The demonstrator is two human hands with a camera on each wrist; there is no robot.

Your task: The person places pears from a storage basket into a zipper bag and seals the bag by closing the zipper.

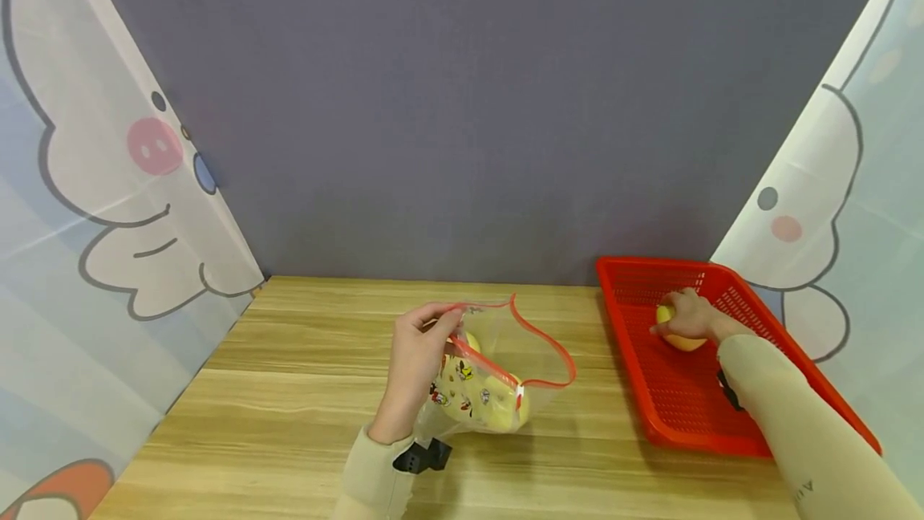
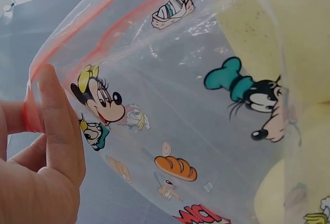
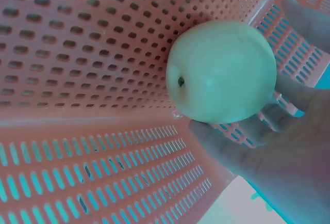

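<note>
On the wood-grained desk [image 1: 289,375], a dark grey panel [image 1: 462,103] closes off the back, and cartoon-printed sheets [image 1: 94,175] hang at both sides. A red basket [image 1: 635,400] stands toward the right; its raised side wall comes between the fruit inside it and the bag on the desk. That clear bag [image 2: 149,141], edged in red and printed with cartoon characters and bread, has its mouth gaping; through the plastic show pale yellow, rounded things [image 2: 278,22], one speckled brown. The left hand's [image 1: 419,351] grip pinches the bag's red edge between thumb and fingers. In the basket lies a yellow fruit [image 3: 221,72], rounded and smooth, with a small dark pit at one end and an orange tinge below. The right hand's [image 1: 689,315] grip is curved round it.
</note>
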